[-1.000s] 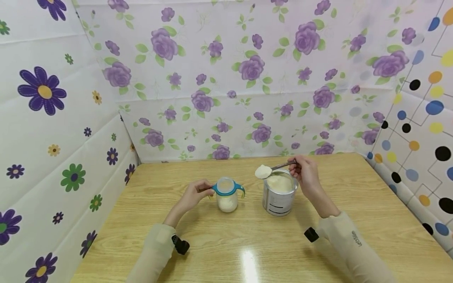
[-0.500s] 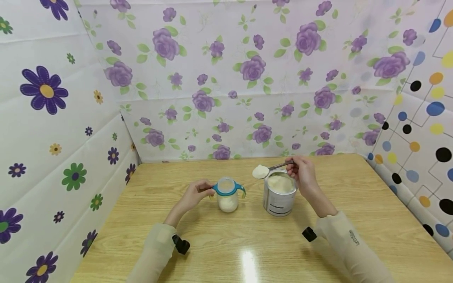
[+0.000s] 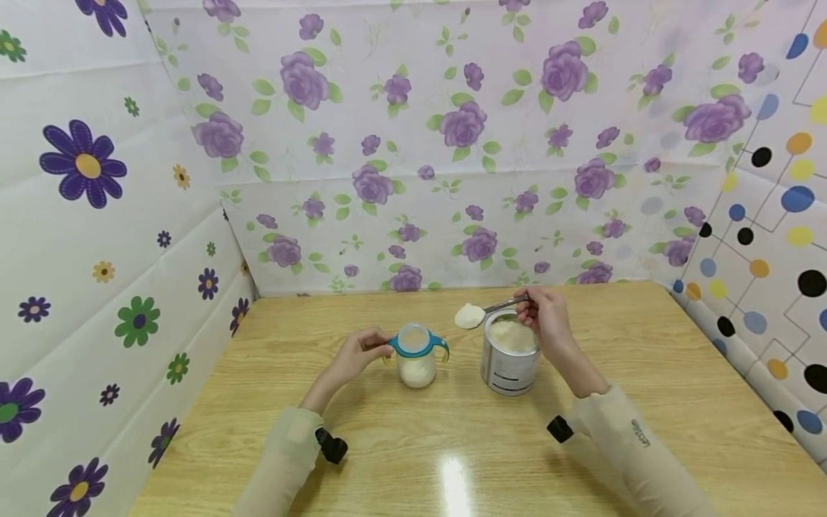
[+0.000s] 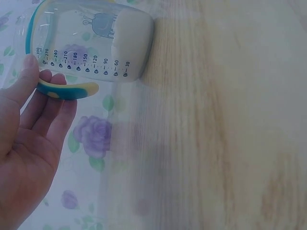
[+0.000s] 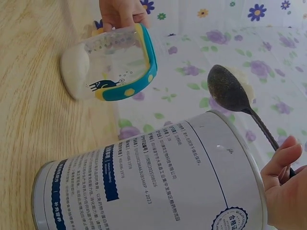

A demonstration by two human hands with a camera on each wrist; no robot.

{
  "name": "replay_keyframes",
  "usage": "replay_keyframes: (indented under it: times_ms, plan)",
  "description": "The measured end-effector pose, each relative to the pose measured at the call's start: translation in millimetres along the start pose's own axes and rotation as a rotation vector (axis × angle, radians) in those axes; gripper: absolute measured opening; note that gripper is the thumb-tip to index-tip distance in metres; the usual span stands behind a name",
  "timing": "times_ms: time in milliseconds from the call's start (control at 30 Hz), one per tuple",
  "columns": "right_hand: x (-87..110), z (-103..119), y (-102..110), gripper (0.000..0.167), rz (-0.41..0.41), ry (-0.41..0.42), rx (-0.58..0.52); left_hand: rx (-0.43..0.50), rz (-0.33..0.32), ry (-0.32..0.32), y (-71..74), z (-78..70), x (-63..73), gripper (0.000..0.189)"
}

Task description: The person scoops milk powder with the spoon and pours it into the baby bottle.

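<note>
My left hand [image 3: 354, 356] pinches one blue-and-yellow handle [image 4: 64, 90] of a clear baby bottle [image 3: 416, 362] standing upright on the table. White powder [image 4: 132, 43] lies in the bottle's bottom, around the 60 mark in the left wrist view, and its top is uncovered. My right hand [image 3: 548, 319] holds a dark metal spoon [image 5: 229, 88] by the end of its handle. A heap of pale powder [image 3: 469, 316] fills the spoon's bowl, which is just left of the can's rim, between can and bottle. The open can [image 3: 509, 370] holds more of the same powder.
The wooden table [image 3: 388, 445] carries the bottle and can side by side near its middle. A flowered cloth [image 3: 413, 143] hangs along the back edge, with patterned cloths at the left and right. Black wrist cameras [image 3: 332, 446] sit on both sleeves.
The right hand and the loaded spoon have moved slowly left, the bowl passing from over the can's left rim to beyond it. The left hand and bottle have stayed in place.
</note>
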State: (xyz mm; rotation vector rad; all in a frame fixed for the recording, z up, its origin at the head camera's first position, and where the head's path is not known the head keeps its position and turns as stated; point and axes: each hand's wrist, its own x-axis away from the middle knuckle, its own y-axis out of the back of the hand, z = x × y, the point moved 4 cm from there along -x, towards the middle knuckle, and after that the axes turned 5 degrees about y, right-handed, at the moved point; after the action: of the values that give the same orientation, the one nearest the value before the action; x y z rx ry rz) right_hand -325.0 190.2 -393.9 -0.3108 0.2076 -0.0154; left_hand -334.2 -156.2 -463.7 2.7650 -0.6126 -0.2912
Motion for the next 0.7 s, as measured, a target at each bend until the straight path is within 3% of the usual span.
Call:
replay_keyframes:
  times_ms: [700]
  plan:
    - [0.2, -8.1, -6.2, 0.039, 0.020, -0.026, -0.024, -0.013, 0.006, 0.011, 0.9, -1.7, -0.1, 0.020]
